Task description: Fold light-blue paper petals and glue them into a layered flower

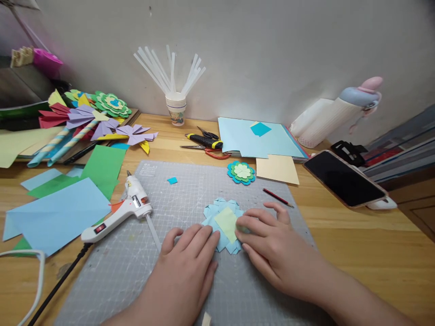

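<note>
A light blue paper flower [211, 211] with a notched edge lies on the grey cutting mat [183, 194]. A pale yellow-green paper square [225, 222] rests on its middle. My left hand [186, 265] lies over the flower's lower left edge, palm down, fingers out. On the other side, my right hand [275, 246] touches the flower and the square's right edge with its fingertips, thumb underneath and partly hidden; its fingers are apart. Beyond them sits a layered blue and green flower [241, 172], and a small blue scrap [172, 180] is further left.
A white glue gun [118, 217] with a black cord lies left, beside coloured paper sheets [61, 213]. Behind are straws in a paper cup [176, 111], scissors and a cutter [204, 141]. A pencil [277, 198], phone [346, 178] and bottle [336, 113] are on the right.
</note>
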